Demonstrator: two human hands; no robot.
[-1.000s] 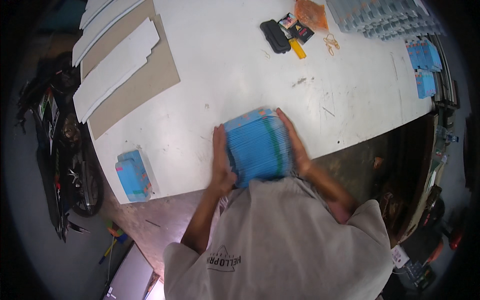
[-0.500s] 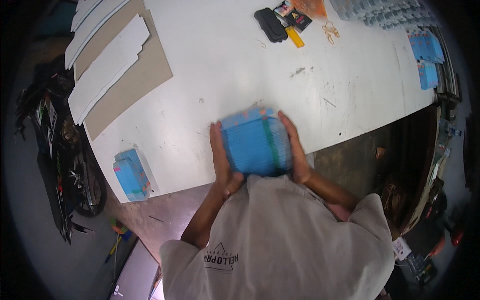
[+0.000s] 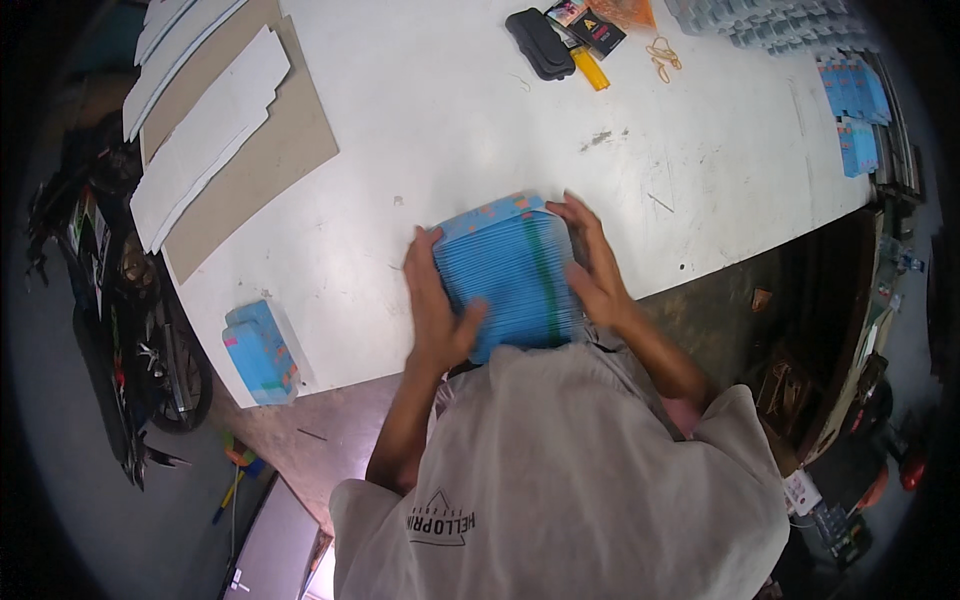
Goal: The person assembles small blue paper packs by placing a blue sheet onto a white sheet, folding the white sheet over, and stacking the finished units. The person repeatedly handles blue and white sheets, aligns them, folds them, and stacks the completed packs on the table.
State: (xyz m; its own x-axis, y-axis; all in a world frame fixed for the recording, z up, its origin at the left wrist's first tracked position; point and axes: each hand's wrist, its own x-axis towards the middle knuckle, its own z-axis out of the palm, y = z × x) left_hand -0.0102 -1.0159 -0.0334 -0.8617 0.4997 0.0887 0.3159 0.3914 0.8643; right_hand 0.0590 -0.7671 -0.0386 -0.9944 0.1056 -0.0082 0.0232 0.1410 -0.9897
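Note:
A thick stack of blue folded card pieces (image 3: 495,285) stands at the table's near edge, against my shirt. A green stripe runs across its edges, and the far face carries orange patches. My left hand (image 3: 440,315) presses the left side, fingertips at the far left corner and thumb over the near part. From the right, my right hand (image 3: 597,262) clasps the other side, fingers round the far corner and thumb on the edges. Both hands are slightly blurred. To the left, a smaller blue bundle (image 3: 258,358) rests near the table's corner.
White sheets (image 3: 215,125) lie on brown board (image 3: 300,150) at the far left of the white table (image 3: 400,120). A black case (image 3: 540,45), a yellow lighter (image 3: 590,70) and rubber bands (image 3: 663,60) lie at the back. More blue bundles (image 3: 853,90) sit far right; a motorbike (image 3: 130,270) stands left.
The stack's far end has shifted slightly away from me and leftward. My left thumb has come up over the stack's edges, and my right thumb now shows on its right part.

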